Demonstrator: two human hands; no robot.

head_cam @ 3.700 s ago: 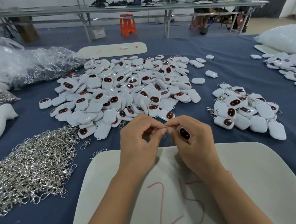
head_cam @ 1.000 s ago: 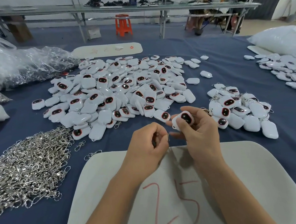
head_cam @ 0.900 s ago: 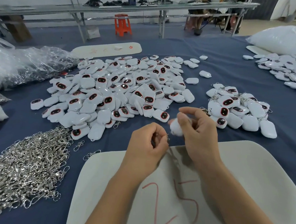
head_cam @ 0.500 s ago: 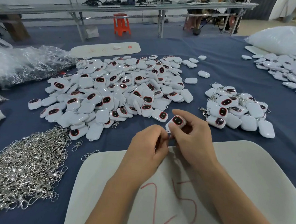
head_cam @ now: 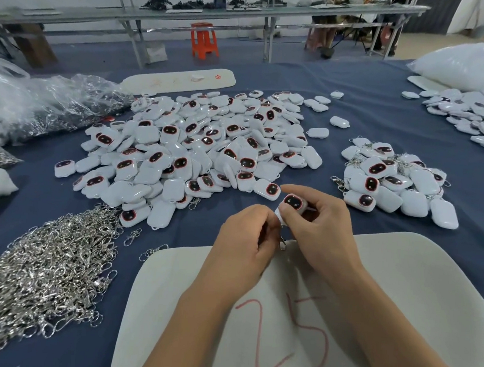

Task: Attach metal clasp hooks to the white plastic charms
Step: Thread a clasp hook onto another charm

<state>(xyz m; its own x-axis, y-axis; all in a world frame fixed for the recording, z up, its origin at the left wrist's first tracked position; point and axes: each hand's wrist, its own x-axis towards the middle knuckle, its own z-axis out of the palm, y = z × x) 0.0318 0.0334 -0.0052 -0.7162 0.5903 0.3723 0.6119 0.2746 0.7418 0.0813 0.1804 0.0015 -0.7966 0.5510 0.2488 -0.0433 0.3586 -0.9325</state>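
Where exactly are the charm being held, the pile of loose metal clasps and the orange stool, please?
Held charm (head_cam: 293, 202), head view: on its dark red-rimmed face.
Pile of metal clasps (head_cam: 42, 272), head view: middle of the silver heap.
Orange stool (head_cam: 203, 38), head view: between its legs, below the seat.

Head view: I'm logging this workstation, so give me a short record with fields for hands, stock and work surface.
left hand: pinches a metal clasp hook
right hand: holds a white charm, dark face up
unfinished charms: big pile, centre
finished charms: smaller pile with clasps, right
loose clasp hooks: heap, near left
white board: under the forearms, marked 25 in red
table cloth: blue
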